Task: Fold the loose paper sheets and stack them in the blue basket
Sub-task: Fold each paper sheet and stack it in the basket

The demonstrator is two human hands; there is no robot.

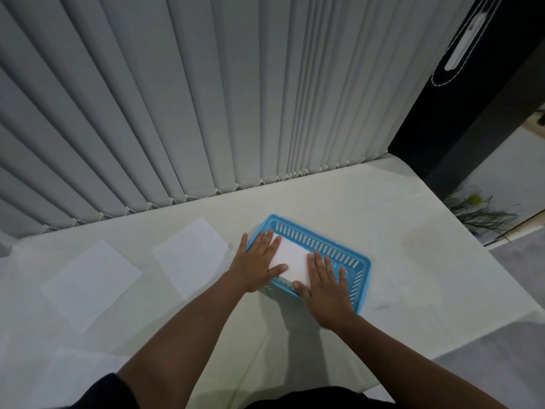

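The blue basket with slotted walls sits on the white table, right of centre. A folded white paper lies inside it. My left hand rests flat on the paper's left end, fingers spread over the basket's left rim. My right hand lies flat on the paper's right end and the basket's near rim. Neither hand grips anything. Two loose unfolded sheets lie to the left: one next to the basket, another farther left. A third sheet shows faintly at the near left.
Grey vertical blinds hang along the table's far edge. A dark post stands at the far right corner. The table's right edge drops to a grey floor.
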